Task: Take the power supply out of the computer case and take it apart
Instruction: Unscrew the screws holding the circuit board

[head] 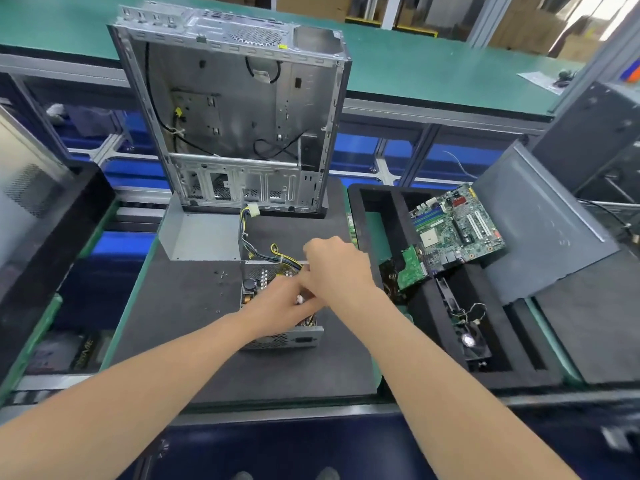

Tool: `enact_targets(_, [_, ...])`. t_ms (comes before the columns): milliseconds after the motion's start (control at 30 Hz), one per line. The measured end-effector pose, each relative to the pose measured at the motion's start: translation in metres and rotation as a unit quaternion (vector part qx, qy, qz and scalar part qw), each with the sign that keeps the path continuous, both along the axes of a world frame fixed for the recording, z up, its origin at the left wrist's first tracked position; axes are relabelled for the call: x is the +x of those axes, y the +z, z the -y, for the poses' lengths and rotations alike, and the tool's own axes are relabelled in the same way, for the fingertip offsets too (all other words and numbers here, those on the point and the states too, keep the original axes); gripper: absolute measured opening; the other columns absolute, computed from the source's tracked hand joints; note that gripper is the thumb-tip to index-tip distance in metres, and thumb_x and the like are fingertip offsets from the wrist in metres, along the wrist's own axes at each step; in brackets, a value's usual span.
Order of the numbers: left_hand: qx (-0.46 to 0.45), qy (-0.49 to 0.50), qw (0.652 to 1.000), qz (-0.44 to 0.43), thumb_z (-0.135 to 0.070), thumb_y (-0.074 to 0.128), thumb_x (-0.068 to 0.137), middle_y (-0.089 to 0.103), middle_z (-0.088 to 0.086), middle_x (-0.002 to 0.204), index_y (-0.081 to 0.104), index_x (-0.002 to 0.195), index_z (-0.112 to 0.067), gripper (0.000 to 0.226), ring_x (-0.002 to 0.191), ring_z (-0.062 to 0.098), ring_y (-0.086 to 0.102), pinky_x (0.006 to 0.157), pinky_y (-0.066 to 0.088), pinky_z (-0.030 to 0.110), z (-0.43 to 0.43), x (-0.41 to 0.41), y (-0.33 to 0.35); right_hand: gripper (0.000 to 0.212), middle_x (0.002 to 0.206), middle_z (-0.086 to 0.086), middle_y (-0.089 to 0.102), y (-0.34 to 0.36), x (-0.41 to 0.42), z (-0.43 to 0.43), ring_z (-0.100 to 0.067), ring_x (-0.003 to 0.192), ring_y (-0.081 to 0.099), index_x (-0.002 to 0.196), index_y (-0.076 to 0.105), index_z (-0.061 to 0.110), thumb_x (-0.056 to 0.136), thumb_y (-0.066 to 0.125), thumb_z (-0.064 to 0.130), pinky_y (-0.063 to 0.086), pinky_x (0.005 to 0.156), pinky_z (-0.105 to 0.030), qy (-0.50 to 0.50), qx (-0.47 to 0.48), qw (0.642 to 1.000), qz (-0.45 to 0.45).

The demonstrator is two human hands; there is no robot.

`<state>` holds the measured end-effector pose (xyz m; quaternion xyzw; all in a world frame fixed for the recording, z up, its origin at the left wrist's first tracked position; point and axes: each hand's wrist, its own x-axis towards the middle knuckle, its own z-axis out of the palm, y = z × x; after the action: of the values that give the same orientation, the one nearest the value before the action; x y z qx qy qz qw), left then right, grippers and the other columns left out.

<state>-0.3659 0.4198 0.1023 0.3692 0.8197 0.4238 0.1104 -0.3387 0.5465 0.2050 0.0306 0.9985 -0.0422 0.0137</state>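
The opened power supply [277, 336] lies on the dark mat [180, 306] in front of me, its lid off and its parts exposed. The grey metal lid [201, 237] rests just behind it to the left. A bundle of yellow and black cables [277, 254] runs from the supply toward a white plug [252, 211]. My left hand [287, 299] reaches into the supply with fingers curled around something small and white. My right hand [332, 268] is above it, fingers curled on a part at the supply's far edge. The emptied computer case [235, 109] stands upright behind.
A black foam tray [381, 209] on the right holds a green motherboard [457, 226], a smaller board [410, 270] and a fan [469, 341]. A grey side panel [540, 230] leans further right. Small screws [221, 274] lie on the mat. Another case [31, 188] stands at far left.
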Motion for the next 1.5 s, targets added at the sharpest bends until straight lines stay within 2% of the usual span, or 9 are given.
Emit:
enact_targets(133, [-0.01,-0.004,1.0,0.024,-0.058,0.051,0.097,0.072,-0.021,0.089,0.067,0.095,-0.038,0.025,0.082,0.003,0.068,0.075,0.054,0.025,0.002,-0.004,-0.006,0.011,0.073,0.004,0.06,0.017,-0.011,-0.025,-0.028,0.073,0.06,0.082,0.057,0.023,0.08,0.067,0.019,0.042,0.053,-0.03,0.188,-0.038,0.976,0.107])
enact_targets(333, [-0.049,-0.021,0.999,0.006,-0.054,0.051,0.101,0.07,-0.011,0.081,0.068,0.091,-0.028,0.032,0.073,0.009,0.064,0.068,0.051,0.031,0.0,-0.005,-0.005,0.013,0.084,0.0,0.059,0.027,-0.024,-0.048,-0.02,0.074,0.052,0.093,0.065,0.012,0.083,0.07,0.018,0.041,0.063,-0.032,0.42,-0.003,0.897,0.134])
enact_targets(467, [-0.019,-0.015,0.999,-0.03,-0.046,0.06,0.102,0.063,-0.033,0.074,0.054,0.079,-0.056,0.025,0.061,-0.007,0.059,0.059,0.041,0.01,0.001,-0.002,-0.003,0.017,0.076,0.0,0.058,0.024,-0.007,-0.037,-0.027,0.075,0.059,0.091,0.055,0.018,0.083,0.063,0.031,0.046,0.06,-0.034,0.301,0.003,0.952,0.056])
enact_targets(667, [-0.003,-0.006,1.0,-0.007,-0.056,0.047,0.094,0.056,-0.026,0.057,0.051,0.067,-0.056,0.027,0.044,0.003,0.046,0.047,0.034,0.013,0.0,0.002,0.0,0.026,0.064,0.0,0.032,-0.001,0.003,-0.001,-0.031,0.071,0.049,0.082,0.046,0.017,0.099,0.053,0.036,0.034,0.062,-0.034,-0.045,0.043,0.998,-0.026])
enact_targets(900, [-0.014,0.017,1.0,0.018,-0.062,0.053,0.093,0.069,-0.023,0.082,0.071,0.094,-0.032,0.035,0.07,0.005,0.064,0.067,0.05,0.024,0.002,-0.005,-0.004,0.015,0.073,0.002,0.058,0.012,-0.014,-0.024,-0.028,0.074,0.059,0.082,0.055,0.021,0.08,0.066,0.029,0.034,0.05,-0.028,0.144,-0.073,0.982,0.099])
enact_targets(1033, [-0.03,-0.002,1.0,0.005,-0.046,0.063,0.099,0.062,-0.025,0.068,0.055,0.072,-0.041,0.028,0.065,0.0,0.059,0.058,0.04,0.013,0.001,-0.004,-0.005,0.015,0.07,0.004,0.059,0.023,-0.018,-0.044,-0.019,0.069,0.051,0.082,0.06,0.024,0.075,0.073,0.018,0.044,0.055,-0.034,0.295,-0.091,0.939,0.154])
enact_targets(1167, [-0.036,-0.027,0.999,-0.008,-0.038,0.062,0.1,0.061,-0.003,0.077,0.054,0.073,-0.026,0.031,0.075,0.019,0.057,0.067,0.05,0.037,-0.002,-0.002,-0.003,0.025,0.076,0.004,0.057,0.035,-0.02,-0.041,-0.019,0.072,0.051,0.08,0.055,0.021,0.071,0.076,0.011,0.044,0.06,-0.034,0.397,-0.068,0.897,0.183])
enact_targets(1367, [-0.015,0.004,1.0,0.016,-0.046,0.061,0.092,0.052,-0.017,0.054,0.053,0.062,-0.043,0.031,0.051,0.008,0.04,0.048,0.03,0.018,0.001,-0.001,-0.005,0.033,0.072,-0.001,0.045,0.022,0.012,-0.023,-0.031,0.074,0.057,0.094,0.046,0.018,0.09,0.058,0.048,0.035,0.056,-0.034,0.157,0.041,0.986,0.033])
enact_targets(1500, [-0.01,0.001,1.0,0.008,-0.041,0.051,0.083,0.053,-0.016,0.06,0.05,0.061,-0.049,0.023,0.052,0.007,0.041,0.048,0.029,0.018,-0.001,0.0,-0.005,0.04,0.079,-0.005,0.056,0.0,0.022,0.002,-0.035,0.078,0.061,0.088,0.043,0.019,0.101,0.046,0.056,0.04,0.063,-0.037,0.013,0.014,0.999,-0.028])
